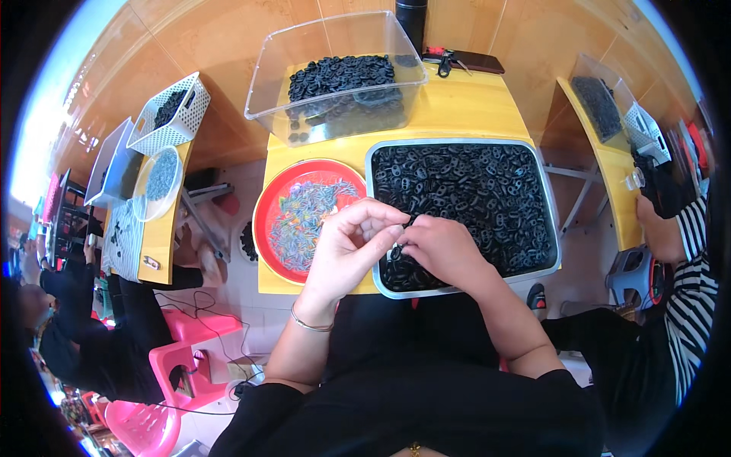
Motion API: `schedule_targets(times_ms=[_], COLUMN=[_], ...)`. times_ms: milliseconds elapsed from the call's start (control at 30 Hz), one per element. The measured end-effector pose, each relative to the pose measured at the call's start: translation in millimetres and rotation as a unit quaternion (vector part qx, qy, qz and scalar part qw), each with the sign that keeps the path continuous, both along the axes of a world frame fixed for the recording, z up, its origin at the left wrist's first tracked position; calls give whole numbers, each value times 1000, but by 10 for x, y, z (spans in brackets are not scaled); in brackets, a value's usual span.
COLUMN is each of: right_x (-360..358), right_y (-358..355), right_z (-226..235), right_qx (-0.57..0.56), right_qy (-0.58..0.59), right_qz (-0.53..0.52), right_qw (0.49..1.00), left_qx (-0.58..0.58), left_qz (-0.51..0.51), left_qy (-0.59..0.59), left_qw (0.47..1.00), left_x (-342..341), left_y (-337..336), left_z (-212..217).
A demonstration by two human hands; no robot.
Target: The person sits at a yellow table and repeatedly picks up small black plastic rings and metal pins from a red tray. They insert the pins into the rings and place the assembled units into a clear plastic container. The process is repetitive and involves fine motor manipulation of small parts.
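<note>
My left hand [356,242] and my right hand [445,247] meet over the left edge of a grey-rimmed tray [553,228]. The tray is filled with small black pieces [472,198], rounded and pierced with holes. My right hand is closed, its fingertips around a small black piece [395,252]. Thumb and forefinger of my left hand are pinched together beside it, and what they grip is mostly hidden. To the left, partly behind my left hand, a red round tray [263,221] holds many small thin pieces [304,221] in grey, blue, yellow and orange.
A clear plastic bin [263,84] with black pieces stands on the yellow table [457,107]. Pliers [444,67] and a dark flat case [480,62] lie behind. People sit at side tables, one in a striped sleeve [691,228]. A pink chair [164,365] stands lower left.
</note>
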State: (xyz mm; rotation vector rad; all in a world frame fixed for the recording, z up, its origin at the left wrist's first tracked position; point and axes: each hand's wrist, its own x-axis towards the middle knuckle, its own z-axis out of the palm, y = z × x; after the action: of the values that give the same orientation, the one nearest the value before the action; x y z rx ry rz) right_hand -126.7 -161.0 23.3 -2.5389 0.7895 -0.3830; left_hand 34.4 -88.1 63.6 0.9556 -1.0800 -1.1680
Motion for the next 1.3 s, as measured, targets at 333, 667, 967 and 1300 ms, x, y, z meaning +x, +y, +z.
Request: schedule_targets(times_ms=[333, 667, 967, 1300], right_x=[-123, -145, -160, -154], right_y=[43, 57, 39, 43], right_z=[428, 246, 237, 287], right_qx=[181, 282, 280, 225], right_qy=[-329, -375, -379, -353], right_qz=[-71, -66, -57, -56], right_qw=[924, 881, 880, 907], left_qx=[18, 15, 16, 11], left_qz=[-8, -44, -21, -17], left_qy=[-3, 64, 80, 84], left_qw=[1000, 997, 996, 996], left_x=[-6, -96, -114, -113], left_y=[-39, -83, -107, -118], left_z=[-137, -219, -252, -292])
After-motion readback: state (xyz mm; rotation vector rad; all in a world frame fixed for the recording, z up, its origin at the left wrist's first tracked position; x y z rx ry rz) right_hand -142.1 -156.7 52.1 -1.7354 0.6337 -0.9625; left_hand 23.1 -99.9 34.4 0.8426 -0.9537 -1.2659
